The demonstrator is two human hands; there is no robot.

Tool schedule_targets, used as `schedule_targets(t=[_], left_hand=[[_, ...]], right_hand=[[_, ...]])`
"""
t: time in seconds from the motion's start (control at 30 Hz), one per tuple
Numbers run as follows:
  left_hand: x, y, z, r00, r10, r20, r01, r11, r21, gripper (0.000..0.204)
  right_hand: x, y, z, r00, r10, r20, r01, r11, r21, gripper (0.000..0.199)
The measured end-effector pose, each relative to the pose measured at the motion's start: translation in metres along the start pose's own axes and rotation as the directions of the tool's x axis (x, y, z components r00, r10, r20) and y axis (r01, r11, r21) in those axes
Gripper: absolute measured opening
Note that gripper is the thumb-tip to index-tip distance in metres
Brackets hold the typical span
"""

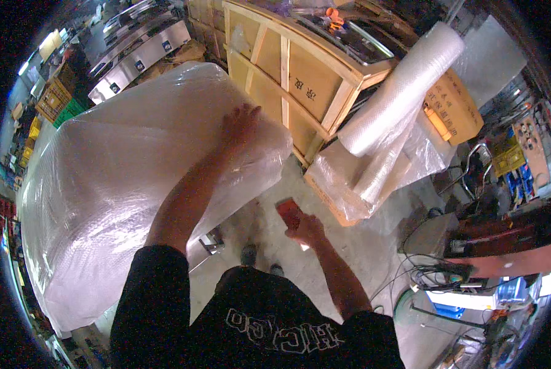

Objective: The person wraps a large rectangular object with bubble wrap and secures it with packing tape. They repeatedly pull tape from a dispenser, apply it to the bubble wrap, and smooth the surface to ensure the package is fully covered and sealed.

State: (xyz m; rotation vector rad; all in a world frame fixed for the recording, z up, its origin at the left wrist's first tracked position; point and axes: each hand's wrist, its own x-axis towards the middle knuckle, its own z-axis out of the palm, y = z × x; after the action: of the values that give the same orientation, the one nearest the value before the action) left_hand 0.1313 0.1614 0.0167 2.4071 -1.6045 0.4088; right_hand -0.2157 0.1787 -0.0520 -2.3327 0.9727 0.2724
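Note:
A large bulky item wrapped in clear bubble wrap point(128, 141) takes up the left side, its plastic shiny and creased. My left hand point(241, 123) lies on its upper right part, fingers stretched out and apart, with nothing held. Lower and to the right, above the concrete floor, my right hand point(307, 230) is closed around a flat, reddish rectangular object point(289, 212). Its exact kind is too blurred to tell. A small white bit shows below that hand.
Ahead stands a wooden crate point(269, 77) with pale slats. Bubble-wrap rolls point(404, 89) lean over a plastic-covered carton point(334, 184) at the right. Black cables point(438, 273) tangle beside a bench at the lower right. Steel equipment point(141, 64) stands at the far left.

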Motion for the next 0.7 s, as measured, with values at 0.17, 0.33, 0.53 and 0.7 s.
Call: schedule_targets(t=[0.17,0.33,0.53,0.7], left_hand=[[-0.110,0.069,0.000,0.756,0.652,0.055,-0.650,0.758,-0.051,0.058],[-0.132,0.033,0.091,0.863,0.417,0.284,-0.311,0.883,-0.353,0.066],[-0.134,0.050,0.159,0.813,0.183,0.553,0.045,0.927,-0.373,0.073],[-0.189,0.063,0.174,0.852,0.144,0.504,-0.019,0.969,-0.245,0.079]], right_hand=[[0.013,-0.009,0.006,0.999,0.014,0.045,-0.014,1.000,-0.017,0.082],[0.066,-0.040,0.025,0.970,0.019,0.242,0.035,0.976,-0.217,0.069],[0.019,0.041,0.140,0.924,0.014,0.382,0.020,0.996,-0.087,0.051],[-0.098,0.030,0.137,0.988,0.109,0.111,-0.116,0.991,0.064,0.076]])
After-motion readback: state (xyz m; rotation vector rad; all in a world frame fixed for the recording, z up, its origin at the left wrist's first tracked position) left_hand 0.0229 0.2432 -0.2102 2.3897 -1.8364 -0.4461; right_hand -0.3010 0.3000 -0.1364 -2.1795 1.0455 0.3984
